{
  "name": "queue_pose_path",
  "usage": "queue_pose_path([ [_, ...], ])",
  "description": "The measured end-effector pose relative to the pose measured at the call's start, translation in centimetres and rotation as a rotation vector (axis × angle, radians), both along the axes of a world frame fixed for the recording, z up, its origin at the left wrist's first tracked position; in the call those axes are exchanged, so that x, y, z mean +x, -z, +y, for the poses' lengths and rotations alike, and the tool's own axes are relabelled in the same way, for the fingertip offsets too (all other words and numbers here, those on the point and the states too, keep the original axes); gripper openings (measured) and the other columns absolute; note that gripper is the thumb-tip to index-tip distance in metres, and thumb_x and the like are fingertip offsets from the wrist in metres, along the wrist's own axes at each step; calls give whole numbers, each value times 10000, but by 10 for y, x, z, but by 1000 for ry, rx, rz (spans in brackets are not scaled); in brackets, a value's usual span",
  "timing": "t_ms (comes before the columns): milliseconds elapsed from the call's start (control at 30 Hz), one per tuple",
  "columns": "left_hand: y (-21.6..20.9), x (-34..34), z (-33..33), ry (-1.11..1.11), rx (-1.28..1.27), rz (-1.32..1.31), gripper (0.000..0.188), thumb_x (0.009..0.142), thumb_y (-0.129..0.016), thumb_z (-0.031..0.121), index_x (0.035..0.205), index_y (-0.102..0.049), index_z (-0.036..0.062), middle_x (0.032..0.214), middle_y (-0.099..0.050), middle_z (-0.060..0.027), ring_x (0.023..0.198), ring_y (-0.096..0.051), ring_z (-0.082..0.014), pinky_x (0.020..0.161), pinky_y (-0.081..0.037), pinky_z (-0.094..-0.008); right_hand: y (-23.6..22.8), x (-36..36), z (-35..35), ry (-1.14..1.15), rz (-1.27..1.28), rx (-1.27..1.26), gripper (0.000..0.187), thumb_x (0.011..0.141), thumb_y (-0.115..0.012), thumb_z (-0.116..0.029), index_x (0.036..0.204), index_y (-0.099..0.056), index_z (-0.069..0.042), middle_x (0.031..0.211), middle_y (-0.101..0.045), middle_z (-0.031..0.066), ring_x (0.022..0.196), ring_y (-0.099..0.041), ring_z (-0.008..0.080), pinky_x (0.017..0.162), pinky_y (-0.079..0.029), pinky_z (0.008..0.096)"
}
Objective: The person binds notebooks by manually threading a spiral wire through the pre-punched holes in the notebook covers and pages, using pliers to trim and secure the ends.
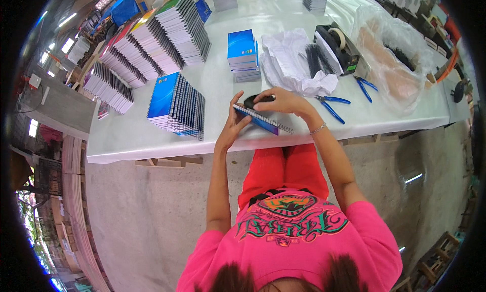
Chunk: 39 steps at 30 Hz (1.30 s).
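Observation:
A small blue notebook (260,121) stands on its edge at the front of the table, spine up. A wire spiral coil (284,128) runs along its spine and sticks out past the right end. My left hand (235,124) grips the notebook's left end between thumb and fingers. Over the spine, my right hand (280,100) has its fingers bent and drawn together; what the fingertips hold is too small to tell. Just behind the notebook sits a dark round object (251,100), partly covered by my right fingers.
Blue spiral notebooks (177,105) stand stacked at left, before taller notebook stacks (147,44). Another blue stack (244,54) is ahead. At right lie white paper (286,59) with loose coils (319,59), a tape dispenser (338,46), two blue-handled pliers (331,107) and a clear plastic bag (392,64).

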<state>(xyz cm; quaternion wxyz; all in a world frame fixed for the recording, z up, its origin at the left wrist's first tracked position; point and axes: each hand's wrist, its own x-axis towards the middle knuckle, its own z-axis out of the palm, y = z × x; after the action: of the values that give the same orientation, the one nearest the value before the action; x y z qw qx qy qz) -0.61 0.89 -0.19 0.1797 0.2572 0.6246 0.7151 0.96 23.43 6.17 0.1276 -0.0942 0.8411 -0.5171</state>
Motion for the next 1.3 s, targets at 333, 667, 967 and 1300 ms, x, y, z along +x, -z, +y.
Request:
queue_pose_path([
  [333, -4, 2, 0, 3, 17, 24, 843, 890, -659, 119, 1549, -137, 184, 1412, -431, -142, 1366, -352, -269, 1140, -252, -395, -11, 9, -11, -131, 23, -195, 445, 813, -724, -413, 1140, -715, -112, 1061, -667, 46, 849, -535, 158, 815, -448, 296],
  [667, -6, 0, -4, 12, -112, -16, 848, 906, -653, 146, 1564, -119, 182, 1418, -397, -111, 1316, -375, -230, 1122, -273, -369, 20, -13, 4, 11, -76, -159, 484, 800, -724, -431, 1120, -715, -68, 1145, -637, 81, 975, -567, 138, 825, -476, 286],
  [967, -7, 5, -1, 25, -38, 80, 769, 917, -581, 131, 1554, -152, 95, 1447, -347, -112, 1364, -310, -220, 1145, -201, -345, 6, -3, -3, -83, -108, -180, 439, 824, -722, -383, 1128, -716, -66, 1063, -681, 92, 1002, -588, 178, 880, -456, 278],
  [1300, 11, 18, 12, -368, -7, 57, 409, 970, -531, 111, 1352, -396, 52, 1215, -482, -72, 1104, -454, -159, 1000, -337, -279, 27, 23, 31, 558, 402, -249, 358, 843, -729, -274, 1133, -668, -72, 1156, -614, 145, 1014, -594, 273, 895, -456, 366],
])
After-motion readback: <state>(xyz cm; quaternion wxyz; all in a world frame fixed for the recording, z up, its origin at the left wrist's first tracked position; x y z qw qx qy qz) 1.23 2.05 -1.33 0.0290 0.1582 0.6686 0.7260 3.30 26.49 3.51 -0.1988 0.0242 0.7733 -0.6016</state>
